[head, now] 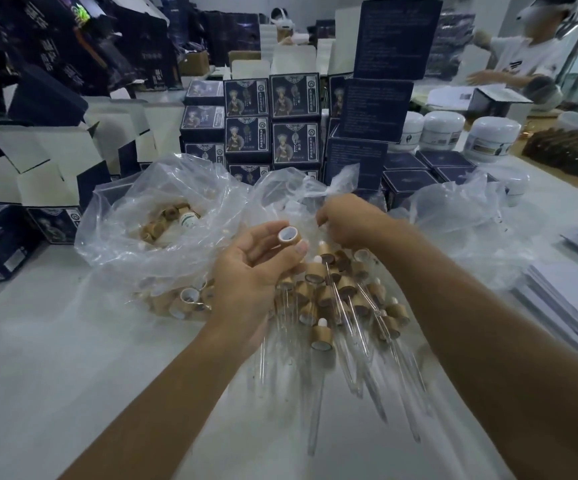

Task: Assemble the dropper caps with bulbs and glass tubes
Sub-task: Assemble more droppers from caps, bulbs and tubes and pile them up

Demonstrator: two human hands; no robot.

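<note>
My left hand (253, 271) pinches a wood-coloured dropper cap (289, 236) between thumb and fingertips, its white-lined opening facing up. My right hand (348, 220) reaches into the middle clear plastic bag (301, 188) with its fingers curled down; what they touch is hidden. Below both hands lies a pile of assembled droppers (346, 299), wooden caps with white bulbs and long glass tubes (353, 372) pointing toward me. Loose caps (185, 301) lie in plastic to the left of my left wrist.
A second clear bag (163, 216) at the left holds more caps. Stacked dark blue printed boxes (270, 123) stand behind the bags, white jars (443, 129) to the right. Paper stacks (571, 306) lie at the right edge. Another person works at the far right.
</note>
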